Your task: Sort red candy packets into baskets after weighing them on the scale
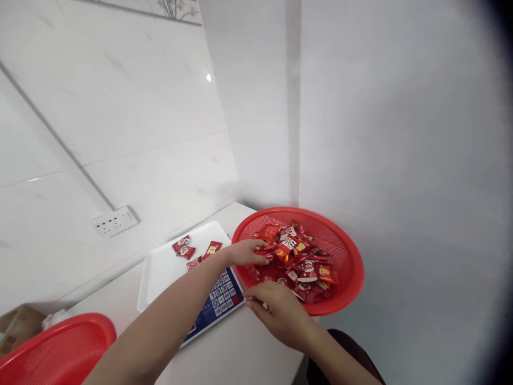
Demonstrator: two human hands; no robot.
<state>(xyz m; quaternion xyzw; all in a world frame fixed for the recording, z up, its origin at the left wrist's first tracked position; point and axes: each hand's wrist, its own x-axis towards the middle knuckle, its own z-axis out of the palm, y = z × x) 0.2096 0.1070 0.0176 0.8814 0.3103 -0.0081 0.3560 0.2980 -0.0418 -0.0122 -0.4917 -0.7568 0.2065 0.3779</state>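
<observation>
A red mesh basket (347, 243) holds a heap of small, shiny red candy packets (308, 267), some with yellow or white print. My left hand (249, 252) reaches over the basket's left rim; its thumb and fingers are apart among the packets at the heap's left side. At the near left rim is my right hand (278, 310), with fingers curled in towards the thumb. Whatever lies between those fingers is too hidden to make out. Left of the basket stands a digital scale (160, 278) with a white tray and blue keypad. Several red packets (186, 251) lie on its tray, partly covered by my left forearm.
Another red basket (60, 347) stands at the lower left, beside a brown cardboard box (22, 326). Scale and baskets share a white tabletop (240, 347). A white tiled wall with a power socket (115, 221) rises behind; a grey-white wall borders the right side.
</observation>
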